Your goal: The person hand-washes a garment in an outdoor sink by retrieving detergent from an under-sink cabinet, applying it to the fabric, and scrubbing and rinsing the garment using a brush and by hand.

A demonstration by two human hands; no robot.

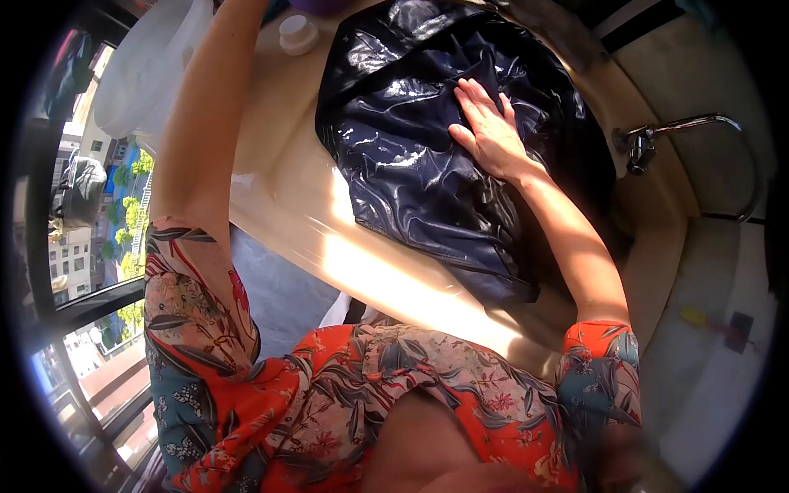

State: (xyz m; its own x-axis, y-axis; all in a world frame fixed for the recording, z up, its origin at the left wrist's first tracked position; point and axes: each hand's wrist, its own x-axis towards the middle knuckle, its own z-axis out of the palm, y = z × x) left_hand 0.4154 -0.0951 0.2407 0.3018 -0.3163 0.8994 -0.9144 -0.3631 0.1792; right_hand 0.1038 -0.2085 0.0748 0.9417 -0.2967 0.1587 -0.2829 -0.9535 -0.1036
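A large, glossy, dark navy cloth (411, 156), wet-looking and wrinkled, is spread over much of the beige sink (279, 156). On its upper right part my right hand (489, 135) lies flat, fingers stretched out and holding nothing. My left arm reaches up past the top edge of the view, so the left hand is out of sight. Close to that forearm stands a small white round cap or jar (297, 34). Part of a purple object (320, 5) shows at the top edge.
A chrome faucet (641, 148) with a curved pipe is on the right wall. At the upper left is a whitish translucent plastic container (152, 66). A window frame (99, 300) runs along the left, with buildings and trees outside. Sunlight crosses the sink's near side.
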